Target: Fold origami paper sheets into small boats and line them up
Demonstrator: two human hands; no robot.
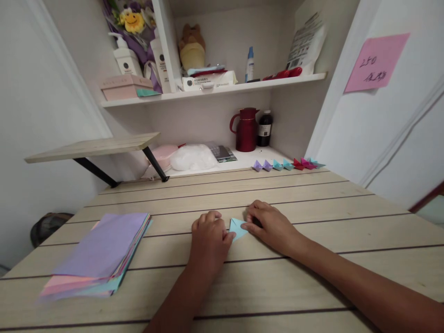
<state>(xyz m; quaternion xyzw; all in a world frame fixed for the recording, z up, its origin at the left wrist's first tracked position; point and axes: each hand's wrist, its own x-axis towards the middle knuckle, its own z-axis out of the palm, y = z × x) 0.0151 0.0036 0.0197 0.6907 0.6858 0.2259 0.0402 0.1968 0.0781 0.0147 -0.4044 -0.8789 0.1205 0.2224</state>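
A small folded piece of light blue paper (237,228) lies on the wooden table (312,203) between my hands. My left hand (209,240) rests on the table with fingers curled, its thumb pressing the paper's left edge. My right hand (270,226) has its fingers bent and pinches the paper's right corner against the table. A stack of coloured paper sheets (100,252), purple on top, lies at the left.
A row of small folded paper shapes (287,164) in purple, blue and red stands at the table's far edge. Behind are a dark red jug (246,129), a dark bottle (265,128), shelves with bottles and boxes, and a raised wooden board (93,147) at left.
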